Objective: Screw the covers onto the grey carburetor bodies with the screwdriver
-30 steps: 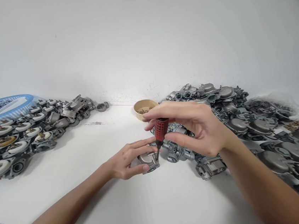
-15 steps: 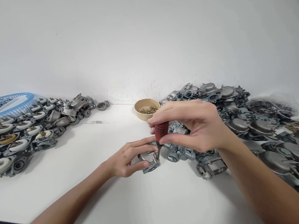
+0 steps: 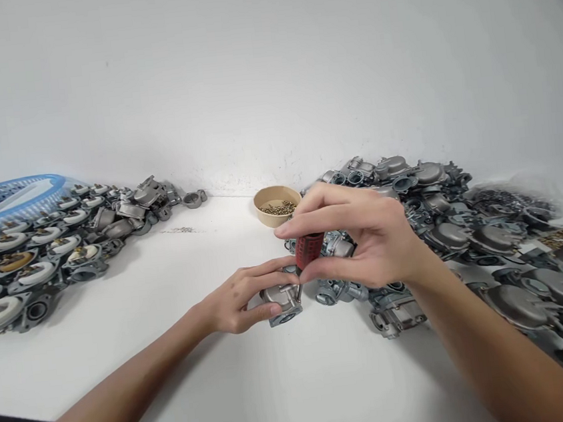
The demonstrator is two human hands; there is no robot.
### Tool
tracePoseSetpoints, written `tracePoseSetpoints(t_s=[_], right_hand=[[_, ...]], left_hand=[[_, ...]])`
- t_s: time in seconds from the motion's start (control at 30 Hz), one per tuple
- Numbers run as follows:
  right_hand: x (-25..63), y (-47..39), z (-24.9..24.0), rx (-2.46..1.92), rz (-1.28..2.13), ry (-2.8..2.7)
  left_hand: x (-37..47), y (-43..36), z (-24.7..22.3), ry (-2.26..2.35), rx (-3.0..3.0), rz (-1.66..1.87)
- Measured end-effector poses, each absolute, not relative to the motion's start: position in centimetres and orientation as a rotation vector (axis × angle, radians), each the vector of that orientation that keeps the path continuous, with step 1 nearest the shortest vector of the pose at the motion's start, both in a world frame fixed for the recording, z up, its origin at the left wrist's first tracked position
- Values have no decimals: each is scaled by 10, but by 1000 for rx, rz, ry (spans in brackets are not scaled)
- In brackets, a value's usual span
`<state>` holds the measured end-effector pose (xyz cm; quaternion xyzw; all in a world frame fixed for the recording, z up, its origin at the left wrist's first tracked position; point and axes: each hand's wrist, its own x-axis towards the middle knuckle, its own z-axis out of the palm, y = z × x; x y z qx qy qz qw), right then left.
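Observation:
On the white table, my left hand (image 3: 250, 297) grips a grey metal carburetor (image 3: 287, 299) from its left side, thumb in front and fingers across the top. My right hand (image 3: 355, 237) holds a screwdriver (image 3: 308, 250) by its red handle, between the thumb below and the fingers above. The screwdriver leans a little, its shaft pointing down at the carburetor's right edge. Whether the tip sits in a screw is too small to tell. Just behind stands a tan round bowl (image 3: 268, 220) with small brass-coloured screws in it.
Carburetors (image 3: 452, 236) are heaped along the right side, some close to my right wrist. More carburetor bodies with white rings (image 3: 41, 273) fill the left, beside a blue basket (image 3: 55, 184). Small loose bits (image 3: 183, 230) lie left of the bowl. A white wall rises behind.
The screwdriver handle has tilted, its top shifting right. My right fingers have changed position on the handle and straightened slightly. My left hand and the carburetor stay in place.

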<state>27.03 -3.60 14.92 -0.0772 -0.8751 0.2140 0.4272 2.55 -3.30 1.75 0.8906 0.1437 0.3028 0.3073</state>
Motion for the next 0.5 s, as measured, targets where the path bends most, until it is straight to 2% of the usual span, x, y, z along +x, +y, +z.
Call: tracePoseSetpoints(t_s=[0.17, 0.37, 0.5], right_hand=[[272, -37, 149, -146, 666, -2242], [269, -34, 149, -162, 500, -2170], [272, -37, 149, -177, 616, -2251]], left_hand=[[26, -33, 18, 359, 2348, 803], [26, -34, 20, 369, 2331, 795], [25, -33, 18, 368, 2346, 796]])
